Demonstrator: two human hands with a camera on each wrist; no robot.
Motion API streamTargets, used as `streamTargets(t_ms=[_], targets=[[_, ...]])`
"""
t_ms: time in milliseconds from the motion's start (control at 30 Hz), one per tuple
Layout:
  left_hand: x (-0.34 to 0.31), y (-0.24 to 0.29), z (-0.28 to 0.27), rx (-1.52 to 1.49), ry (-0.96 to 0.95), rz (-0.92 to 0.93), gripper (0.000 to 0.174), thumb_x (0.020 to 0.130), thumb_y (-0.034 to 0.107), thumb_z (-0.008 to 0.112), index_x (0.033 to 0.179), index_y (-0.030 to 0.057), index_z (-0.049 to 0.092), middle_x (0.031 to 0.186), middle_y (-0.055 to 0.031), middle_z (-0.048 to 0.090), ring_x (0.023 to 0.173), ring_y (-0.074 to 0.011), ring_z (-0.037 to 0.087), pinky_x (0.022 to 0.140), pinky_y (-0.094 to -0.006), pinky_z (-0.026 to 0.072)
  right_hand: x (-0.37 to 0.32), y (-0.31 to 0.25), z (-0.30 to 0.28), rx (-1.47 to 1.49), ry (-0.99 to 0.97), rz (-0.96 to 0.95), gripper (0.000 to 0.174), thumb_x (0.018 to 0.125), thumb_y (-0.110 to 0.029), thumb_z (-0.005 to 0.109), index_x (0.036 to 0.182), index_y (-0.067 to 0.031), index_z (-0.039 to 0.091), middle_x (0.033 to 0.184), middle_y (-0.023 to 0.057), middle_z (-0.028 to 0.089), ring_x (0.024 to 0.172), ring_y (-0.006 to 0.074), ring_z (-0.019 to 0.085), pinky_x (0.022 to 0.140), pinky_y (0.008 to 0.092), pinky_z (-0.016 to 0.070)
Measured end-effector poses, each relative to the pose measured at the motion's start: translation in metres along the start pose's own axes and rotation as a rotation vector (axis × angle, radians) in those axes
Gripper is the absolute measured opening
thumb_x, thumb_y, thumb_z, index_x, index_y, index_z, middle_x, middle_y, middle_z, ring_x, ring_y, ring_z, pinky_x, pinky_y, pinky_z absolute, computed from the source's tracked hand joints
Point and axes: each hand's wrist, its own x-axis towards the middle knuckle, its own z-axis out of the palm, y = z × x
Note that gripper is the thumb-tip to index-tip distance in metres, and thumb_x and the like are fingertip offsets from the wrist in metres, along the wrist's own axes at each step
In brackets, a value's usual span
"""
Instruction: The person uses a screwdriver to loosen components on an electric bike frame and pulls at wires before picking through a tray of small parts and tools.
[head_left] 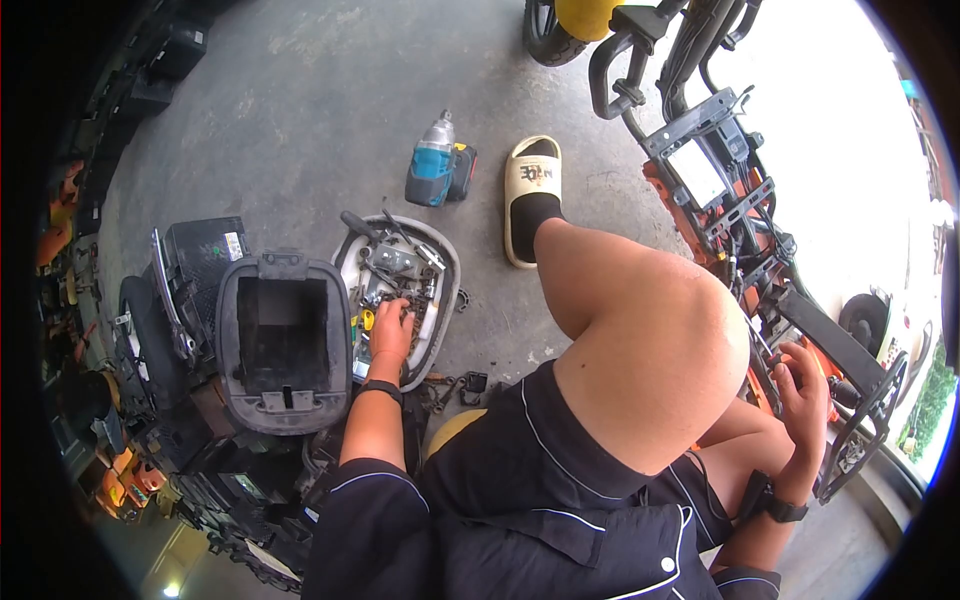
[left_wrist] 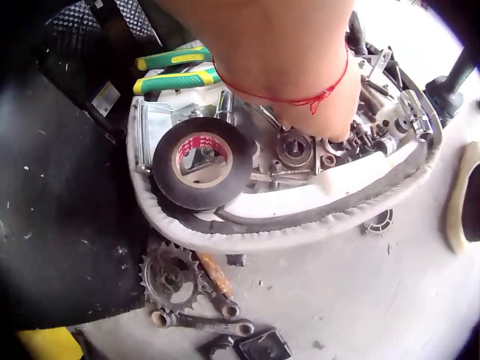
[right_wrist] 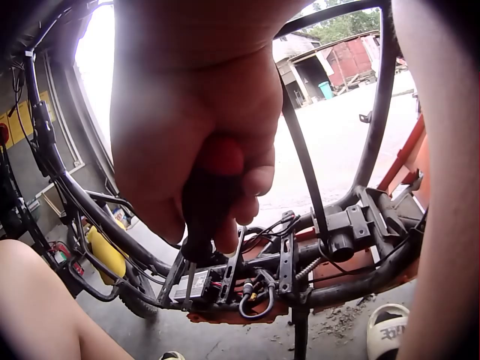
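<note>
Left hand is dipping into the tray, its grip unclear. Right hand is gripping a screwdriver, fingers curled.

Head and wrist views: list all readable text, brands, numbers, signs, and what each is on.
"NICE", stylised, likely reading: sandal strap.
Too small or blurred to read:
red print inside the black tape roll
print on the green-and-yellow handles
white label on the black box
label on the unit in the frame
No legible number or sign.
</note>
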Motion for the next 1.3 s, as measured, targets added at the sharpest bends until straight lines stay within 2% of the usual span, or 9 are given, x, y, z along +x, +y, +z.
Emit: streamTargets(t_ms=[67,200,267,467,567,700,767,1100,1300], targets=[[0.004,-0.003,0.005,-0.065,0.071,-0.100,0.022,0.086,0.015,0.068,0.107,0.0105,0.063,0.106,-0.0112,0.059,0.097,-0.0322,0.059,0.082,-0.0435,0.0487,0.000,0.001,0.000,0.021,-0.008,-0.028,0.028,0.093,-0.010,0.060,0.119,-0.0009,0.060,0.081,0.0039,0.061,0.072,0.0100,0.055,0.067,0.0262,0.0460],[0.010,0.000,0.010,-0.127,0.131,-0.164,0.020,0.088,0.015,0.064,0.108,0.0110,0.063,0.104,-0.0115,0.059,0.094,-0.0322,0.060,0.080,-0.0433,0.0489,0.000,-0.001,0.001,0.017,-0.003,-0.013,0.028,0.093,-0.009,0.060,0.119,-0.0008,0.060,0.082,0.0040,0.061,0.073,0.0101,0.055,0.067,0.0261,0.0460],[0.011,0.006,0.008,-0.027,0.126,-0.014,0.024,0.087,0.013,0.063,0.111,0.0126,0.063,0.104,-0.0109,0.058,0.097,-0.0327,0.059,0.082,-0.0438,0.0489,0.000,-0.002,0.002,0.009,0.008,-0.019,0.028,0.093,-0.009,0.060,0.119,-0.0007,0.060,0.083,0.0039,0.061,0.073,0.0101,0.055,0.067,0.0261,0.0457],[0.012,0.029,0.007,0.033,0.020,0.066,0.034,0.085,0.010,0.062,0.119,0.0159,0.062,0.109,-0.0101,0.055,0.105,-0.0336,0.057,0.086,-0.0454,0.0491,-0.003,0.016,0.003,-0.022,0.058,-0.026,0.029,0.096,-0.012,0.060,0.123,-0.0012,0.059,0.084,0.0046,0.062,0.075,0.0102,0.054,0.067,0.0262,0.0442],[0.010,0.026,0.011,0.070,0.048,0.105,0.031,0.084,0.010,0.061,0.115,0.0153,0.063,0.110,-0.0104,0.055,0.107,-0.0338,0.056,0.086,-0.0458,0.0494,-0.001,0.036,0.001,-0.089,0.116,-0.089,0.031,0.097,-0.015,0.060,0.125,-0.0015,0.058,0.083,0.0044,0.061,0.075,0.0099,0.053,0.067,0.0255,0.0434],[0.006,0.028,0.010,0.123,0.069,-0.001,0.027,0.084,0.011,0.062,0.110,0.0146,0.062,0.110,-0.0111,0.055,0.108,-0.0341,0.055,0.086,-0.0464,0.0494,-0.004,0.036,-0.001,-0.054,0.113,-0.039,0.032,0.097,-0.016,0.061,0.126,-0.0013,0.057,0.082,0.0037,0.061,0.074,0.0090,0.052,0.066,0.0245,0.0422],[0.008,0.026,0.010,0.187,0.067,-0.059,0.025,0.083,0.012,0.063,0.108,0.0143,0.061,0.110,-0.0115,0.055,0.109,-0.0341,0.055,0.086,-0.0470,0.0492,-0.004,0.044,-0.001,-0.127,0.117,-0.119,0.031,0.098,-0.016,0.061,0.125,-0.0009,0.058,0.080,0.0031,0.060,0.072,0.0084,0.051,0.065,0.0240,0.0415],[0.011,0.032,0.007,0.092,0.039,-0.048,0.030,0.083,0.014,0.065,0.112,0.0133,0.060,0.112,-0.0109,0.055,0.111,-0.0339,0.054,0.090,-0.0463,0.0483,-0.002,0.036,-0.003,-0.099,0.097,-0.111,0.030,0.098,-0.017,0.060,0.123,-0.0001,0.058,0.079,0.0032,0.060,0.071,0.0086,0.051,0.065,0.0242,0.0412],[0.014,0.026,0.013,0.121,0.087,-0.019,0.039,0.083,0.014,0.065,0.121,0.0182,0.060,0.110,-0.0106,0.055,0.109,-0.0343,0.055,0.090,-0.0462,0.0479,-0.003,0.039,0.000,-0.083,0.126,-0.161,0.029,0.098,-0.016,0.060,0.122,0.0001,0.059,0.080,0.0036,0.060,0.074,0.0095,0.052,0.067,0.0251,0.0420]])
